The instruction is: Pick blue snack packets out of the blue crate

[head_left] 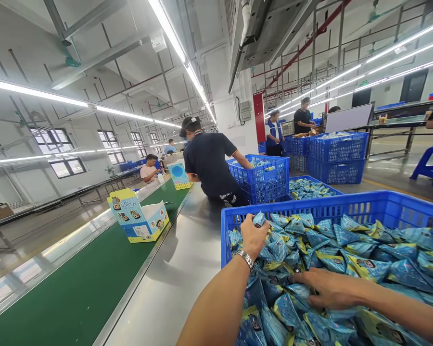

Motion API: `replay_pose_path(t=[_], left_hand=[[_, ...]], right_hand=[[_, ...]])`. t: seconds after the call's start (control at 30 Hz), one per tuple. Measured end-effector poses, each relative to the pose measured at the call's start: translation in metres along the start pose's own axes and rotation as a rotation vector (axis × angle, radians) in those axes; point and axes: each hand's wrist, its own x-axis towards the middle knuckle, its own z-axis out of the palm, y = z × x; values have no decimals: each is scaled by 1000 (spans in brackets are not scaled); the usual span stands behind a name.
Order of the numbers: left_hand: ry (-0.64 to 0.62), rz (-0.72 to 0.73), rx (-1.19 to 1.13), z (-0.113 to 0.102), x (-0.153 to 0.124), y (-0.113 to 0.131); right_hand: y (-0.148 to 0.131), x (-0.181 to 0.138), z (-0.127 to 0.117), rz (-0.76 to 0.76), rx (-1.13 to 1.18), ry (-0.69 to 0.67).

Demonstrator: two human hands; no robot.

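A blue plastic crate (303, 207) full of blue and yellow pyramid-shaped packets (370, 266) stands at the right. My left hand (254, 236), with a metal watch at its wrist, is near the crate's left rim. Its fingers are closed around a small packet (260, 219). Deeper in the heap, my right hand (324, 287) rests on the packets, thumb and fingers apart. Its fingertips are partly hidden among them, and I see no packet clearly held there.
Left of the crate runs a metal ledge (187, 250) beside a green conveyor belt (72, 283). An open printed carton (140, 226) sits on the belt, another carton (179, 175) farther along. A co-worker (216, 161) reaches into another blue crate (265, 178) ahead.
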Motion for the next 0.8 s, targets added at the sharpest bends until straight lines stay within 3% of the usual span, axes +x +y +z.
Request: replay_pose_path(t=[0.23,0.5,0.8], left_hand=[[52,-111,-94,0,3,-4],[60,-128,-116,6,6,-8],[58,-120,-60,2,2,-3]], right_hand=[[-1,-1,-1,12,10,-9],[0,-1,-1,14,5,-43],[9,5,8,34,52,30]])
